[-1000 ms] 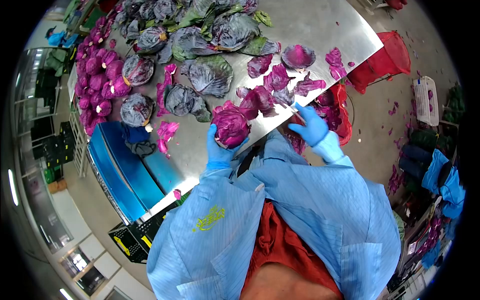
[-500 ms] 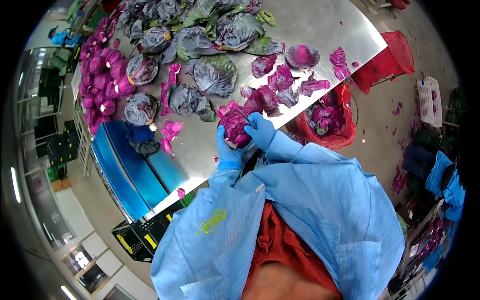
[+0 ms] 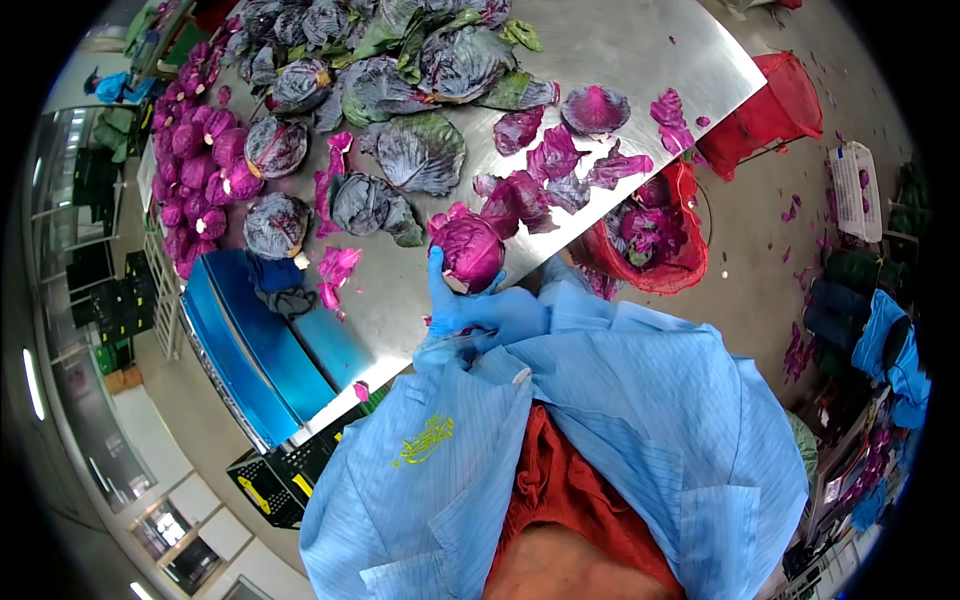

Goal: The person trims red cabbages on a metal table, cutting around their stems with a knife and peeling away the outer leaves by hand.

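A peeled red cabbage (image 3: 472,250) rests in my left hand (image 3: 440,305), close above the table's near edge. The thumb runs up its left side, and the other fingers are hidden beneath it. My right hand (image 3: 517,312) is curled just under the cabbage, near the left wrist. What its fingers hold, if anything, is hidden. Both hands wear blue gloves. Loose purple leaves (image 3: 518,203) lie right beside the cabbage, and a dark unpeeled cabbage (image 3: 365,204) sits to its left.
On the metal table (image 3: 620,60) are piled unpeeled cabbages (image 3: 465,62) and a heap of peeled ones (image 3: 195,140). A blue bin (image 3: 265,350) stands at the left edge. A red mesh bag (image 3: 690,255) with leaves hangs at the right edge; a white basket (image 3: 857,190) is farther right.
My right hand has moved down from the cabbage's upper right side to below it. The cabbage has turned and now shows a smoother, rounder face.
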Tool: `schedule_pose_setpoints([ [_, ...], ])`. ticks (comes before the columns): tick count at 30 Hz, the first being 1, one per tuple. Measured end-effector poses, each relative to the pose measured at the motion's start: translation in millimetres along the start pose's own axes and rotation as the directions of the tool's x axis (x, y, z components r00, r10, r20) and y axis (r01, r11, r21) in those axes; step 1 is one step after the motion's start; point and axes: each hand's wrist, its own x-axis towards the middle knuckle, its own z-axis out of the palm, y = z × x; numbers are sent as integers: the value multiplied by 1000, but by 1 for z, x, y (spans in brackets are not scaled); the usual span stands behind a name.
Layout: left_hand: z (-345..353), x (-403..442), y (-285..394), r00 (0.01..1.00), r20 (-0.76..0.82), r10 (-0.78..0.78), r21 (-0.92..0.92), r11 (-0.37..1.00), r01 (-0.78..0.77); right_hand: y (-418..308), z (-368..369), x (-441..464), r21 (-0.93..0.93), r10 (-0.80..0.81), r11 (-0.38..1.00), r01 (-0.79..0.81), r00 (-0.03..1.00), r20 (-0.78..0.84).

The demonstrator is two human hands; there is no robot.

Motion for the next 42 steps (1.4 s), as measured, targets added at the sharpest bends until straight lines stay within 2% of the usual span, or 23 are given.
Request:
schedule_pose_setpoints([
  [2, -19, 12, 6, 984, 174, -34, -86, 995, 50, 16, -8, -17, 96, -69, 992, 87, 982, -177],
  [4, -27, 10, 12, 967, 254, -9, -129, 991, 43, 6, -51, -40, 13, 112, 994, -112, 968, -225],
  [5, -26, 4, 12, 969, 245, -12, -172, 984, 55, -2, -66, -58, 44, 308, 950, -310, 900, -308],
  [6, -25, -1, 12, 971, 239, -13, -214, 975, 65, 30, -80, -77, -113, 207, 958, -264, 907, -367],
  [7, -25, -6, 13, 972, 233, -14, -254, 964, 75, 23, -99, -91, -295, 435, 783, -547, 822, -369],
  [8, -26, -9, 14, 972, 235, -6, -255, 965, 68, 52, -105, -113, -431, 452, 644, -632, 769, -452],
  [11, -24, -21, 14, 959, 281, -30, -294, 949, 116, 49, -118, -124, -341, 545, 463, -818, 566, -618],
  [13, -20, -25, 10, 952, 305, -17, -266, 959, 103, 42, -105, -101, -237, 265, 836, -494, 743, -614],
  [14, -16, -28, 8, 948, 319, -14, -250, 963, 98, 52, -90, -82, -51, 322, 898, -438, 731, -601],
  [16, -3, -38, 4, 933, 358, -39, -213, 969, 123, 41, -67, -46, 82, 333, 939, -334, 824, -458],
  [18, 3, -45, 0, 916, 398, -39, -192, 973, 125, 38, -38, -19, -5, 120, 989, -145, 836, -535],
  [21, 4, -48, -3, 907, 421, 0, -186, 979, 86, 42, -24, -5, 198, 193, 975, -100, 823, -535],
  [24, -3, -47, -4, 916, 402, 12, -182, 981, 68, 61, -30, -2, -129, -133, 989, 70, 795, -591],
  [28, -10, -48, -2, 891, 454, 23, -160, 985, 56, 71, -49, -6, -114, -56, 993, -33, 719, -693],
  [29, -12, -48, -2, 890, 455, 31, -140, 989, 37, 75, -58, -9, 164, 179, 982, -93, 730, -660],
  [32, -26, -44, 4, 833, 553, 31, -37, 999, -12, 85, -73, -21, 435, 428, 889, -141, 594, -681],
  [33, -31, -42, 7, 852, 515, 93, 33, 991, -128, 86, -80, -28, 507, 495, 849, -151, 566, -660],
  [36, -44, -28, 20, 821, 472, 322, 267, 835, -481, 86, -105, -65, 436, 556, 830, -347, 468, -686],
  [37, -48, -21, 25, 768, 496, 405, 340, 723, -601, 114, -113, -87, 32, 321, 874, -485, 526, -788],
  [38, -50, -15, 29, 704, 526, 478, 404, 588, -701, 111, -127, -106, -165, 382, 749, -642, 622, -683],
  [39, -51, -11, 32, 702, 531, 475, 464, 530, -710, 98, -135, -115, -301, 537, 527, -794, 586, -606],
  [41, -52, -3, 36, 701, 541, 464, 576, 403, -711, 112, -135, -133, -424, 651, 323, -846, 523, -550],
  [42, -55, 5, 37, 684, 567, 459, 608, 327, -723, 107, -133, -128, -386, 663, 391, -835, 547, -511],
])
